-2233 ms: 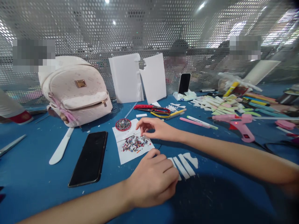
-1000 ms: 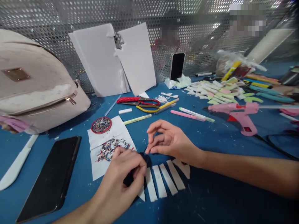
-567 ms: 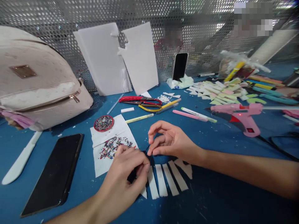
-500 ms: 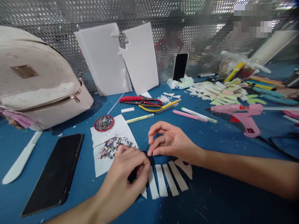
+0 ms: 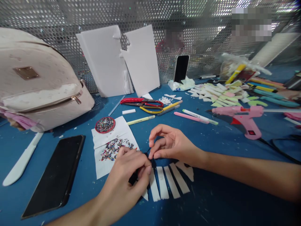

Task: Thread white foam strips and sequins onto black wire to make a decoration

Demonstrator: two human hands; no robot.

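In the head view my left hand (image 5: pixel 130 171) is closed around a small dark item, mostly hidden by the fingers. Close beside it, the thumb and fingers of my right hand (image 5: pixel 175 146) are pinched together at the end of a thin dark strand; what it belongs to is hidden. White strips (image 5: pixel 162 182) lie fanned out on the table below both hands, partly covered by the left one. Behind my left hand a sheet of white paper (image 5: pixel 103 169) carries loose multicoloured sequins (image 5: pixel 111 149) and a red-rimmed lid (image 5: pixel 105 125) full of more.
A pink glue gun (image 5: pixel 249 119) with its cable lies to the right. Red-handled scissors (image 5: pixel 136 102), markers (image 5: pixel 191 116) and a heap of pale cut pieces (image 5: pixel 225 91) lie farther back. Leftward are a black phone (image 5: pixel 55 175), a white knife (image 5: pixel 22 164) and a backpack (image 5: pixel 44 81).
The view has shifted very slightly. Both hands keep almost the same pose and place.
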